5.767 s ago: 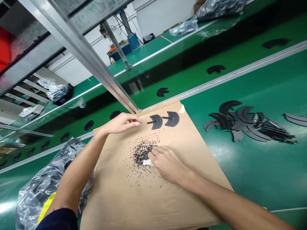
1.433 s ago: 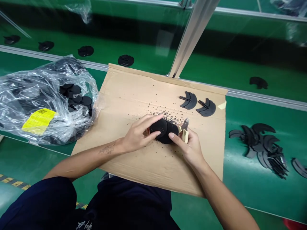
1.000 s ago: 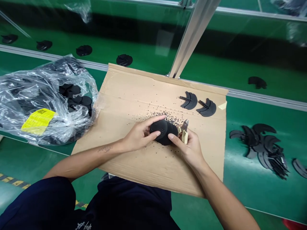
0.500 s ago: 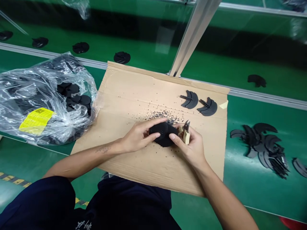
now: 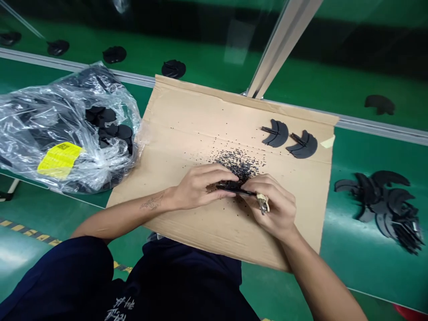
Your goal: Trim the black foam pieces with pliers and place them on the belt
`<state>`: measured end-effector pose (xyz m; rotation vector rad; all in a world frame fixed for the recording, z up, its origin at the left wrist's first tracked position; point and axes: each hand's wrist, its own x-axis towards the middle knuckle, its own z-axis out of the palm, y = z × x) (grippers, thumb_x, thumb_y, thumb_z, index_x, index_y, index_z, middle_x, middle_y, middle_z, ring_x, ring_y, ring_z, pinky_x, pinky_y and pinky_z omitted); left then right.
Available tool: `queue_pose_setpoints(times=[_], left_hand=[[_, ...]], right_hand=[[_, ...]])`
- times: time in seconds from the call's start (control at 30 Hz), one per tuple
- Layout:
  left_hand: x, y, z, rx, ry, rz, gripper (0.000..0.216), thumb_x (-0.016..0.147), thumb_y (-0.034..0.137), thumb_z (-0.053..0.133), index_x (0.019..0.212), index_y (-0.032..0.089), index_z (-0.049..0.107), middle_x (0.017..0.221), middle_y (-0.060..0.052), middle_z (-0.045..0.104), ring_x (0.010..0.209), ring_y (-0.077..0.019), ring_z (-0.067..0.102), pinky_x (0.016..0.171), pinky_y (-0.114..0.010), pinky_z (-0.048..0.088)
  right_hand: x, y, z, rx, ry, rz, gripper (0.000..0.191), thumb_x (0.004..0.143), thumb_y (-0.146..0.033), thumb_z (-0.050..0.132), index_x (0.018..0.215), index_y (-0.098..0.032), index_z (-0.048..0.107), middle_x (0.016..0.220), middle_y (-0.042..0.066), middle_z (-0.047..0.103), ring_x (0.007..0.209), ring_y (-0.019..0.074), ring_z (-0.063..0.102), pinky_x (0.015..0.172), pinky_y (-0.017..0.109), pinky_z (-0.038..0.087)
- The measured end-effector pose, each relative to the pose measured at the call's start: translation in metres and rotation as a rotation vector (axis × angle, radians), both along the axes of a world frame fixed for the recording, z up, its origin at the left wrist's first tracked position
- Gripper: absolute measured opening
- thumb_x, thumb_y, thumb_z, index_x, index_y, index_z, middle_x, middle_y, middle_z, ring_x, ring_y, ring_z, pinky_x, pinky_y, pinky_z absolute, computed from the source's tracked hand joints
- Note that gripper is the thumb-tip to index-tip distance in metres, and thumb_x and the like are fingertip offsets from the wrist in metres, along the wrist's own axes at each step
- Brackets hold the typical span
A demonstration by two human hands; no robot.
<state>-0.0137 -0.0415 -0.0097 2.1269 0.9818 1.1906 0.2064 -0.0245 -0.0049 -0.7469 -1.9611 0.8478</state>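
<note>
Fingers of the left hand [image 5: 198,185] and right hand [image 5: 276,205] are gripping one black part [image 5: 235,189], apparently for steadiness, the right also holding pliers [image 5: 263,203].

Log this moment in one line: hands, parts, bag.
left hand: holding black part; right hand: holding pliers, touching black part; black scraps: scattered on cardboard; two curved pieces: on cardboard; clear bag: at cardboard's left edge

Metal-tipped pliers [image 5: 262,203], matt cardboard [image 5: 190,109], glossy bag [image 5: 43,116]

A black part [image 5: 238,189] is held nearly edge-on, just left of metal-tipped, pale-handled cutters [image 5: 262,202].
</note>
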Motion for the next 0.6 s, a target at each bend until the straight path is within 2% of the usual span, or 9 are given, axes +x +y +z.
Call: queue_pose_setpoints(times=[0.1, 0.23, 0.6], left_hand=[[0.0006, 0.0012, 0.0020, -0.021, -0.138, -0.005, 0.023, 0.089, 0.033, 0.075, 0.108, 0.020, 0.074, 0.096, -0.007, 0.078, 0.089, -0.0157, 0.073, 0.080, -0.029, 0.062], [0.0046, -0.0021, 0.0019, -0.045, -0.237, 0.036, 0.022, 0.089, 0.031, 0.076, 0.109, 0.021, 0.075, 0.094, -0.007, 0.078, 0.087, -0.0151, 0.072, 0.079, -0.029, 0.060], [0.0049, -0.0023, 0.0085, 0.004, -0.233, -0.019, 0.024, 0.085, 0.030, 0.080, 0.106, 0.019, 0.074, 0.096, -0.007, 0.077, 0.089, -0.0153, 0.072, 0.080, -0.030, 0.060]], right_hand=[[-0.0015, -0.0010, -0.0014, 0.041, 0.003, 0.027, 0.013, 0.089, -0.018, 0.065, 0.100, -0.025, 0.066, 0.089, 0.008, 0.074, 0.079, 0.0228, 0.070, 0.072, 0.041, 0.057], [-0.0051, -0.0052, -0.0045, 0.013, -0.009, 0.021, 0.013, 0.089, -0.016, 0.063, 0.099, -0.025, 0.064, 0.093, 0.008, 0.073, 0.082, 0.0218, 0.069, 0.073, 0.039, 0.057], [-0.0070, -0.0072, -0.0011, 0.093, 0.018, 0.050, 0.019, 0.088, -0.011, 0.061, 0.101, -0.024, 0.061, 0.095, 0.009, 0.073, 0.083, 0.0210, 0.068, 0.073, 0.039, 0.057]])
